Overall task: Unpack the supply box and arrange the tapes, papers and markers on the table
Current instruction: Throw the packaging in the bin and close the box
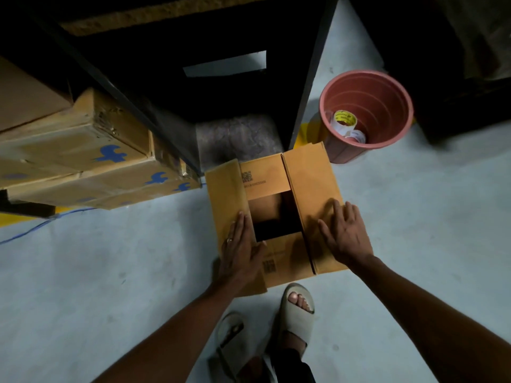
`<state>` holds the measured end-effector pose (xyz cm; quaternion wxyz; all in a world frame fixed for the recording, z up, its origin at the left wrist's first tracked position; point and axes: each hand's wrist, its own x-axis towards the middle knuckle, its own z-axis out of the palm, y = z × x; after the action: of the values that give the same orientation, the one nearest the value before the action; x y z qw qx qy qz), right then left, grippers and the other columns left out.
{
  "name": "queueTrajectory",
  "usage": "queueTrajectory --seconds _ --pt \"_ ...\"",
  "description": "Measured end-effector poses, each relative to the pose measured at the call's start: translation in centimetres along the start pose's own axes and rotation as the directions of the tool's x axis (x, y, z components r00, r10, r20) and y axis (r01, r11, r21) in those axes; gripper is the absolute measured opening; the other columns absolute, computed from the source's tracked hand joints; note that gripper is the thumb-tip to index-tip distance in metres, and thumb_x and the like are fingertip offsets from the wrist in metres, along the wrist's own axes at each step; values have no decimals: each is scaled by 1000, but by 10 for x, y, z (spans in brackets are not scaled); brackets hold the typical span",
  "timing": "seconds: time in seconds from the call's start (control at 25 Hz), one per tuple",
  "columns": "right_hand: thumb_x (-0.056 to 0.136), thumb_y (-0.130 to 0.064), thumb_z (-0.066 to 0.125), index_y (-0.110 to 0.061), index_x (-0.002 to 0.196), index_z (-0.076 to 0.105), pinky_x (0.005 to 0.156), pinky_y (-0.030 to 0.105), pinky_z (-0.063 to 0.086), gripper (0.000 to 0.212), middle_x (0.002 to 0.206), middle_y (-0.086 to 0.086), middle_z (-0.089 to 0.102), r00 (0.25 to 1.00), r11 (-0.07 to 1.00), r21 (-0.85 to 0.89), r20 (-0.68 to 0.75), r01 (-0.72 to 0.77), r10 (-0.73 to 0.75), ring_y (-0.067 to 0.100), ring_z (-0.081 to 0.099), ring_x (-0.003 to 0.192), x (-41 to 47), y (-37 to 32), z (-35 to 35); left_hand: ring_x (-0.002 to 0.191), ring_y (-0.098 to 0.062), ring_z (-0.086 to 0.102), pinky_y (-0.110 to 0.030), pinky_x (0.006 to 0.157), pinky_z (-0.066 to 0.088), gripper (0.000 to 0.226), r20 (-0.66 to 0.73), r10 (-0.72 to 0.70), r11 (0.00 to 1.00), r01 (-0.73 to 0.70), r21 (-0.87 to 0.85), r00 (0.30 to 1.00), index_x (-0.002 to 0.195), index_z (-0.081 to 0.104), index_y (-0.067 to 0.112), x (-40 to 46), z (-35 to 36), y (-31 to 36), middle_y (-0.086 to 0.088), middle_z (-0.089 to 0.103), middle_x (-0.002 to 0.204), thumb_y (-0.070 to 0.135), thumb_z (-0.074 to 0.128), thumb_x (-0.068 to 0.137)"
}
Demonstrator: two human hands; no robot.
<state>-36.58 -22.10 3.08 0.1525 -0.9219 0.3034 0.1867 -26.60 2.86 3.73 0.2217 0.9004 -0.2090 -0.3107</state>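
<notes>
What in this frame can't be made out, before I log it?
- Box contents: head view, the opening of the cardboard box is in deep shadow, flaps pressed by the left hand and right hand.
- Under the table: too dark.
- Scraps in the pink bin: too small to identify.

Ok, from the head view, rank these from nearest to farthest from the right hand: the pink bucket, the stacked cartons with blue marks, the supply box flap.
1. Supply box flap: directly under the right hand, which lies flat on it.
2. Pink bucket: on the floor beyond the box, up and slightly right of the hand.
3. Stacked cartons with blue marks: far across on the left, past the box.
</notes>
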Motion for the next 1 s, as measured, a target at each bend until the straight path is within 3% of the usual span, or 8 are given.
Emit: queueTrajectory --seconds 0.2,0.36,0.48,0.6,0.72,0.84,0.88,1.0 --pt "94 -64 12 -12 157 13 116 51 32 81 157 25 25 999 992 121 -45 -20 26 41 28 143 -10 -13 0 152 -21 -11 -53 120 11 77 98 -63 993 53 104 993 157 -5 26 7 9 -4 9 -18 164 51 39 99" --pt "103 -49 32 -17 158 5 114 50 35 69 162 20 17 987 971 231 -157 53 -17 40 29 143 -37 -39 -2 152 -32 -7 -59 115 21 79 70 -96 977 80 198 993 156 -3 38 4 11 -18 0 -21 164 58 41 93" --pt "105 -33 39 -12 159 10 114 42 38 64 160 16 27 950 905 389 -308 170 -47 32 38 140 -50 -60 -5 151 -37 -6 -63 114 23 79 103 -167 980 154 123 981 153 -2 48 -1 10 -22 -2 -22 163 47 51 94" --pt "107 -26 35 -2 155 23 112 34 40 55 153 16 42 906 836 418 -376 355 -196 26 45 135 -62 -78 10 150 -41 -4 -64 112 25 78 62 -171 983 165 84 983 152 3 51 -9 11 -21 -3 -19 164 37 55 95" --pt "106 -38 35 0 152 30 111 50 41 60 156 16 38 918 842 374 -229 389 -323 33 38 144 -73 -83 45 149 -41 -1 -65 111 26 74 11 -196 981 196 1 980 151 6 55 -15 18 -23 -2 -20 164 47 54 94" --pt "83 -33 78 -4 148 38 99 55 51 82 152 20 42 942 920 205 -48 335 -332 41 43 138 -69 -78 68 148 -41 8 -59 114 25 75 -45 -271 960 266 -90 961 149 11 56 -20 27 -29 -2 -14 164 59 55 89" --pt "80 -37 79 -10 151 34 102 56 49 88 156 20 36 954 937 191 13 292 -300 42 39 141 -69 -77 71 148 -40 12 -58 115 26 77 -57 -290 952 282 -118 955 149 12 55 -22 29 -31 -2 -11 164 63 54 85" --pt "91 -56 54 -36 157 9 112 59 37 82 165 17 5 987 976 191 104 104 -125 45 14 149 -71 -73 86 145 -39 21 -61 111 35 82 -67 -279 939 258 -228 958 146 10 61 -34 41 -39 0 -3 163 76 48 74"
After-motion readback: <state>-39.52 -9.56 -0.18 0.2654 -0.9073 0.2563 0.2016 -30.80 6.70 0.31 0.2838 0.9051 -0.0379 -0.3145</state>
